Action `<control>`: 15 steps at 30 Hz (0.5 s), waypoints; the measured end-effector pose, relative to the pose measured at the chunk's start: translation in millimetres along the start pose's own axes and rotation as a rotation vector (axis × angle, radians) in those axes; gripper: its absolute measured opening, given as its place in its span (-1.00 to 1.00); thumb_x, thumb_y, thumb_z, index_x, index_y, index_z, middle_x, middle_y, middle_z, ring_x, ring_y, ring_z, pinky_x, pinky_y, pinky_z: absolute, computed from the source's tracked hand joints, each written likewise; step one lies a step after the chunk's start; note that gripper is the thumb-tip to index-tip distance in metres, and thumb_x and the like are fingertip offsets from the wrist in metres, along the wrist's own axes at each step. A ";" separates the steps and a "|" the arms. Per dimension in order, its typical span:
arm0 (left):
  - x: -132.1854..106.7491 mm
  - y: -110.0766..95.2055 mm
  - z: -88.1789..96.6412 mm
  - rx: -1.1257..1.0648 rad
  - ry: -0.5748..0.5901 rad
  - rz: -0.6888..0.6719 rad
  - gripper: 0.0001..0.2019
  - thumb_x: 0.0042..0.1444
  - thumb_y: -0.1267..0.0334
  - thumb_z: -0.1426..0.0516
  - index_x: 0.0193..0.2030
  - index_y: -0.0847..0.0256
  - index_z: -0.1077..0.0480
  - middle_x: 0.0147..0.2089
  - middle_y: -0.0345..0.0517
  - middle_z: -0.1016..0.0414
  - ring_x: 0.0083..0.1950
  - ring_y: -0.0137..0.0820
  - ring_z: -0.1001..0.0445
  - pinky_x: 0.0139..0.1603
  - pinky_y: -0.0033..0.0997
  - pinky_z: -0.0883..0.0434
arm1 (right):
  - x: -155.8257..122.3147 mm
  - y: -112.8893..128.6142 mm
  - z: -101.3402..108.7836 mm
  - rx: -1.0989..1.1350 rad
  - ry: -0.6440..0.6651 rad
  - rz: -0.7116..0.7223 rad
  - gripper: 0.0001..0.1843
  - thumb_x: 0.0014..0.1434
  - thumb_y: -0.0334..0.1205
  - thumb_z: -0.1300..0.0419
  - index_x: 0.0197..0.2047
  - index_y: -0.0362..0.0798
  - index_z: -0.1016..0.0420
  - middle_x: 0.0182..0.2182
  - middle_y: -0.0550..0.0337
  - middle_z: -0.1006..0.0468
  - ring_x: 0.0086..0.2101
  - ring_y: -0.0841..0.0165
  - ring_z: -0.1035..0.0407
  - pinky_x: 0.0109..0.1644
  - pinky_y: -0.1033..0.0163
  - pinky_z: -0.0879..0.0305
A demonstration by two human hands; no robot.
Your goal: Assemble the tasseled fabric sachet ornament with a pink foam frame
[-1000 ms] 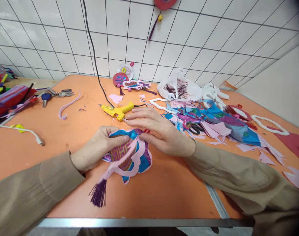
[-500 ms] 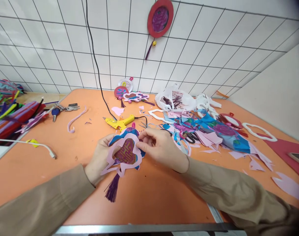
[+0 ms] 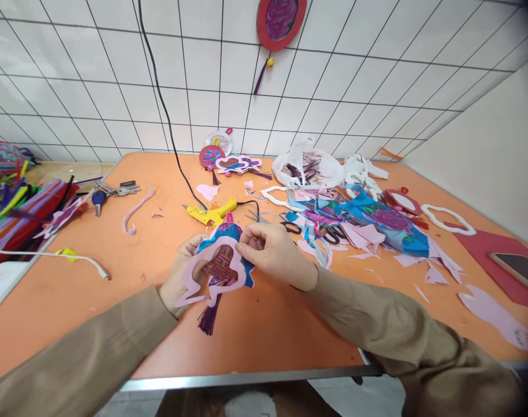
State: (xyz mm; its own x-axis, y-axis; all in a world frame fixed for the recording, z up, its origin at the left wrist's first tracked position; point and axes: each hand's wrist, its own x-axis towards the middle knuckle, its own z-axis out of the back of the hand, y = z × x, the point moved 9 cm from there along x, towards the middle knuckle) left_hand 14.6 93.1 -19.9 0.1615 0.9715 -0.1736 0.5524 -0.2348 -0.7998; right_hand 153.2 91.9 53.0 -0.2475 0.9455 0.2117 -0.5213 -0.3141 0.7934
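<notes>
Both my hands hold a paper ornament (image 3: 218, 263) tilted up above the orange table (image 3: 268, 330). It has a pink cloud-shaped frame, a blue patterned backing, a purple centre and a purple tassel (image 3: 208, 318) hanging below. My left hand (image 3: 183, 272) grips its left edge from behind. My right hand (image 3: 272, 252) pinches its upper right edge with the fingers closed. A yellow glue gun (image 3: 211, 213) lies just beyond the ornament.
Coloured paper scraps (image 3: 368, 223), black scissors (image 3: 331, 236) and a white plastic bag (image 3: 309, 168) crowd the right side. Keys (image 3: 111, 190), a pink pipe cleaner (image 3: 135, 209), a white cable (image 3: 72, 258) and a pipe-cleaner bundle (image 3: 15, 217) lie at left. A round ornament (image 3: 281, 20) hangs on the tiled wall.
The ornament was pressed flat on the table under both hands; now it is lifted and tilted toward me, held by its edges. The camera view has risen.
</notes>
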 end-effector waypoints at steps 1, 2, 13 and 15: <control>-0.8 0.1 -0.2 -0.007 -0.003 0.016 -0.69 -0.42 0.29 -0.47 -0.47 0.19 -0.50 -0.55 -0.33 -0.54 -0.53 -0.48 -0.45 -0.44 -0.49 -0.41 | -0.7 3.7 1.2 0.022 0.011 0.022 -0.85 0.02 -0.35 -0.18 -0.55 -0.08 -0.34 -0.68 0.34 -0.30 -0.62 0.52 -0.15 -0.53 0.38 -0.06; -1.5 -0.2 -0.3 -0.017 -0.008 0.031 -0.68 -0.41 0.30 -0.47 -0.45 0.18 -0.51 -0.52 -0.34 -0.56 -0.50 -0.47 -0.47 -0.41 -0.49 -0.44 | -1.7 7.9 3.0 0.043 0.026 0.044 -0.85 0.01 -0.35 -0.17 -0.55 -0.07 -0.32 -0.67 0.34 -0.31 -0.62 0.53 -0.14 -0.54 0.38 -0.06; -7.1 -5.2 -12.6 0.001 0.040 0.097 -0.65 -0.34 0.28 -0.45 -0.43 0.21 -0.40 -0.47 -0.29 -0.57 -0.50 -0.39 -0.53 -0.49 -0.43 -0.51 | 5.7 23.8 22.7 0.075 0.105 0.045 -0.83 -0.03 -0.35 -0.16 -0.60 -0.08 -0.28 -0.69 0.33 -0.28 -0.65 0.56 -0.07 -0.59 0.40 0.00; -8.1 -3.3 -12.9 0.024 0.053 0.117 -0.65 -0.31 0.29 -0.44 -0.41 0.20 -0.37 -0.45 -0.27 -0.57 -0.51 -0.37 -0.53 -0.53 -0.41 -0.51 | 8.9 20.1 23.7 0.081 0.105 0.025 -0.83 -0.01 -0.32 -0.17 -0.59 -0.08 -0.28 -0.68 0.33 -0.28 -0.65 0.55 -0.08 -0.60 0.41 -0.01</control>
State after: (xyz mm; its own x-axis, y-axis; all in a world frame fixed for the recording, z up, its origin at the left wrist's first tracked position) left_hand 22.0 85.6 -8.5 0.2670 0.9342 -0.2366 0.5075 -0.3450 -0.7896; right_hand 159.8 96.0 84.4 -0.3462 0.9219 0.1739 -0.4478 -0.3252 0.8329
